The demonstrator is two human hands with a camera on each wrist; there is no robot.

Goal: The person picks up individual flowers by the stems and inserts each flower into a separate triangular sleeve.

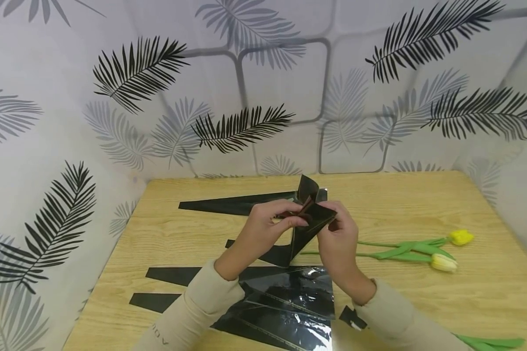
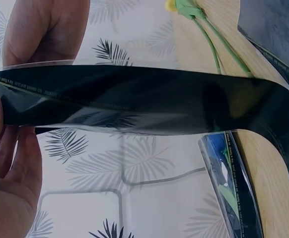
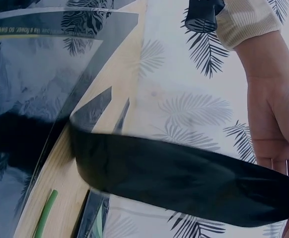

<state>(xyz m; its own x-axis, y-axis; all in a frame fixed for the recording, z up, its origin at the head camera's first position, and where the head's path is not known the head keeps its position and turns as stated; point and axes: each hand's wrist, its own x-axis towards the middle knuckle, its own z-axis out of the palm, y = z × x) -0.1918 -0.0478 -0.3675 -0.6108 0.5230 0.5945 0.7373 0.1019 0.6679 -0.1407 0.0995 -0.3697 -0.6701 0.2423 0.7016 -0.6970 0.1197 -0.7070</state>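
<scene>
Both hands hold a black plastic flower sleeve [image 1: 309,239] above the middle of the table. My left hand [image 1: 263,226] pinches one edge of its upper end between thumb and fingers. On the other side, my right hand [image 1: 340,239] grips it with curled fingers. The sleeve's upper end is folded and spread into points. Small print runs along the sleeve's long dark band [image 2: 134,99] in the left wrist view. A yellow tulip [image 1: 461,237] and a paler tulip [image 1: 443,263] lie right of the right hand, their stems running behind it.
Flat black and clear sleeves [image 1: 285,321] lie under the forearms. Another sleeve [image 1: 228,202] lies at the back, green stems [image 2: 229,193] showing inside. A black scrap [image 1: 353,318] lies near the right cuff. Green leaves [image 1: 492,342] show at the lower right. A patterned wall stands behind.
</scene>
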